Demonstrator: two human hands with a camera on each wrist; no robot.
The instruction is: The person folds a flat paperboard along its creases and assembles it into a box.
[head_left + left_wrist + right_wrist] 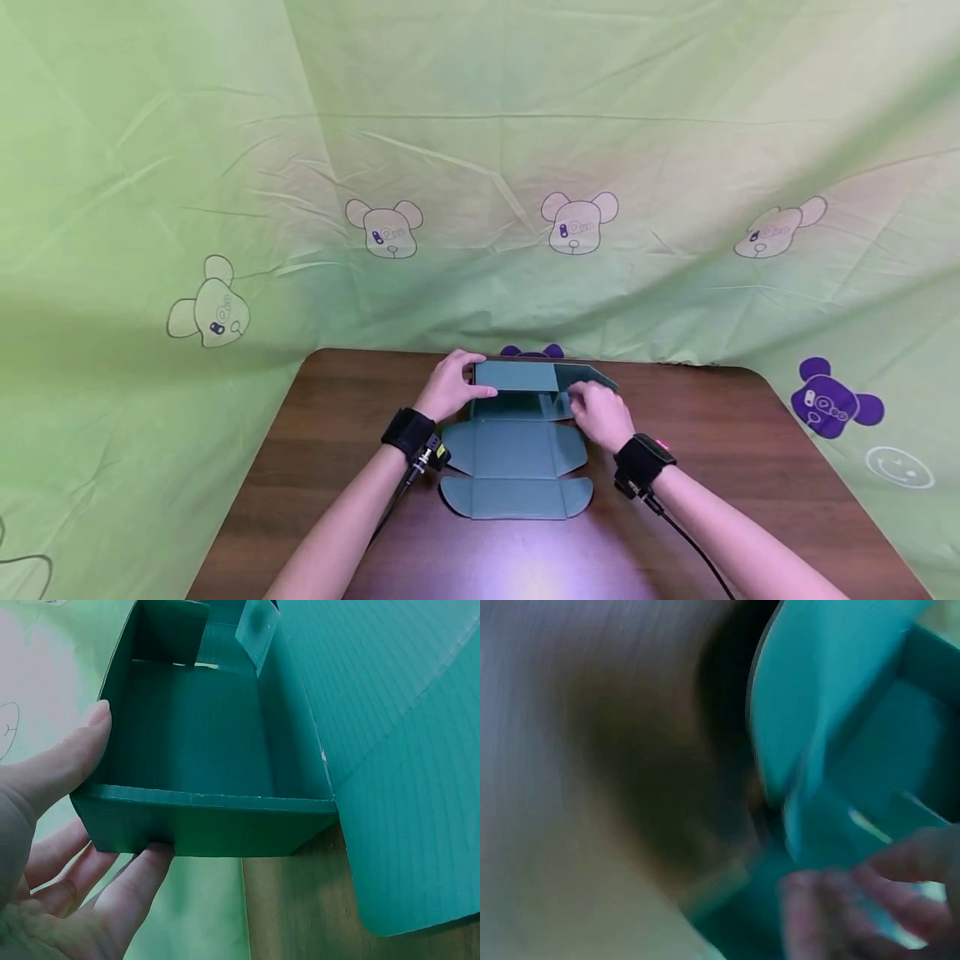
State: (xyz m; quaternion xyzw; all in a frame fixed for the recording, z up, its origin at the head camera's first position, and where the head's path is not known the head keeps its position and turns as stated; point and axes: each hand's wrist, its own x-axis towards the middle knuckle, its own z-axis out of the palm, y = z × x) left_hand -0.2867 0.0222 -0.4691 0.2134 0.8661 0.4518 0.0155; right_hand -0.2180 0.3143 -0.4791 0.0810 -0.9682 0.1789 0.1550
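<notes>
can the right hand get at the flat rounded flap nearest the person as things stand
Probably yes. The flap lies flat on the table with nothing on or over it, just nearer than the right hand, which is busy at the box side wall and would have to pull back.

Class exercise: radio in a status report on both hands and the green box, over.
Left hand grips the green box at its left wall. Right hand at the right-side flap, grip unclear. Lid panels flat on the table. Nothing in the way.
</notes>
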